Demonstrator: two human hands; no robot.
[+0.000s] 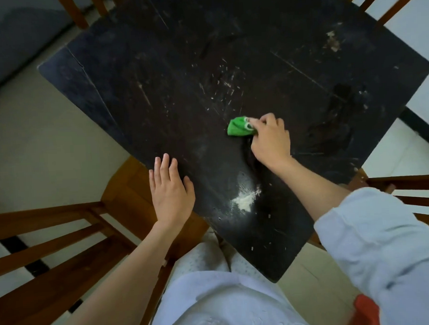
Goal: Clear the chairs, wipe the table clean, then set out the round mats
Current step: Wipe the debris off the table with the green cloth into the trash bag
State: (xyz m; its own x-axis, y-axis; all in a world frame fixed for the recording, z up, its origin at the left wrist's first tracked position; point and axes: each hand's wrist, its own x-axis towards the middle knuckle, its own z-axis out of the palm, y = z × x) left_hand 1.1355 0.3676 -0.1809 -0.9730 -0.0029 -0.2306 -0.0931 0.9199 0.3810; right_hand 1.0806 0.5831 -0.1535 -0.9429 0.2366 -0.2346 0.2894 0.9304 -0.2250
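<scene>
Green cloth bunched small, pressed onto black table near its middle, toward the near-right side. Gripped by right hand: fingers curled over the cloth's right edge, knuckles up, most of the cloth poking out left of the fingertips. Wrist and bare forearm trailing back to a rolled-up pale sleeve at lower right.

White powder pile on the tabletop, nearer the body than the right-hand fingers, below the wrist, apart from the cloth. Faint powder smear running from the pile up toward the wrist. Scattered pale flecks and scratches beyond the fingertips, further out across the table. Dark wet-looking patch to the right of the knuckles. Chipped pale spot far out, toward the far right corner.

Left hand flat on the near-left table edge, palm down, fingers straight and together, thumb spread to the right, holding nothing. Well apart from the cloth, to its left and closer to the body.

Wooden chair just under and left of the left-hand fingers, seat tucked partly below the table edge, slatted back at lower left. Second chair behind the right forearm, at the right edge. Two more chair backs at far side: top left, top right. Pale tiled floor around, dark stripe at left.
</scene>
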